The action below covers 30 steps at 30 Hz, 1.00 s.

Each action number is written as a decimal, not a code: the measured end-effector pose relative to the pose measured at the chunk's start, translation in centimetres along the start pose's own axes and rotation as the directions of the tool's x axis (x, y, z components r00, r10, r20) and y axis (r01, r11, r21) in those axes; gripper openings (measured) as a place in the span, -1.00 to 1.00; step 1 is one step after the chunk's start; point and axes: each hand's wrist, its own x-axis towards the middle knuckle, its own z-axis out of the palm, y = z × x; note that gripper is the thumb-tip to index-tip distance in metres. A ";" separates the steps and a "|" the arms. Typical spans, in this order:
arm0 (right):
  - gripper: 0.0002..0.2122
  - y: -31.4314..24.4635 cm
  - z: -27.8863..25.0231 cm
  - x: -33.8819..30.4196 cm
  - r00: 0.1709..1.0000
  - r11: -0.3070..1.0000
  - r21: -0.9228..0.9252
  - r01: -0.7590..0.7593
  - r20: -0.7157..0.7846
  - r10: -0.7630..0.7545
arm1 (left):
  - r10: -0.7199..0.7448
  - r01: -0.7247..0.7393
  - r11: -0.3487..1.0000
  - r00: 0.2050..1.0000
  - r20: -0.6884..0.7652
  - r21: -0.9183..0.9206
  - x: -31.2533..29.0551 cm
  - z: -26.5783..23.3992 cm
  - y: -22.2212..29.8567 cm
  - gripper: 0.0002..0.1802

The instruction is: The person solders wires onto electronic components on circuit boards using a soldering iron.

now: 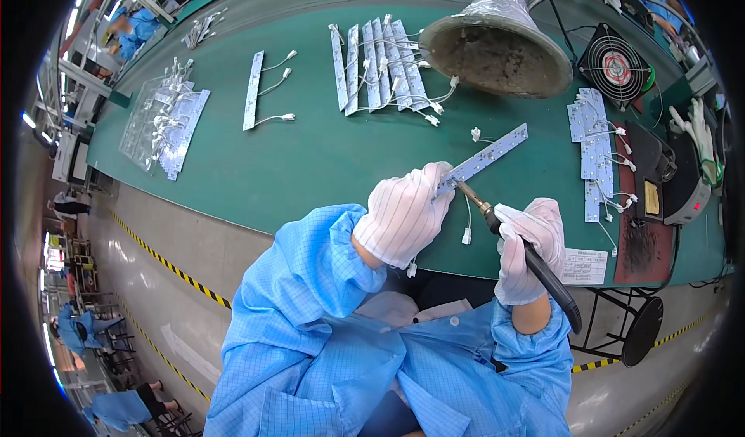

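Observation:
In a striped white glove, my left hand (405,213) grips the near end of a narrow LED circuit board strip (490,154), which slants up to the right over the green table. White wires with small connectors dangle from this strip. My right hand (531,249), gloved too, is closed round the black handle of a soldering iron (492,218). The iron's tip meets the strip, or comes very close to it, just beside my left fingers. Whether solder or a wire sits under the tip is too small to tell.
Behind my hands lie a row of wired strips (379,64) and a single strip (253,91). Stacked strips rest at left (183,130) and right (596,150). A metal fume hood (497,49) hangs overhead. A fan (615,66), soldering station (687,185) and paper label (583,267) stand rightward.

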 end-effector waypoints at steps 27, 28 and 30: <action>-0.84 0.2 -0.3 -0.1 1.000 1.000 0.003 0.012 0.020 -0.012 | -0.107 0.113 0.992 0.990 0.091 -0.061 0.2 -0.1 0.0 -0.68; -0.83 0.1 -0.3 -0.1 0.999 1.000 -0.011 0.013 0.036 -0.012 | -0.059 0.061 0.998 0.997 0.053 -0.032 0.2 0.1 -0.1 -0.73; -0.82 0.1 -0.3 -0.1 0.999 1.000 -0.029 0.012 0.053 -0.010 | -0.008 0.008 1.000 1.000 0.019 -0.004 0.2 0.4 -0.4 -0.77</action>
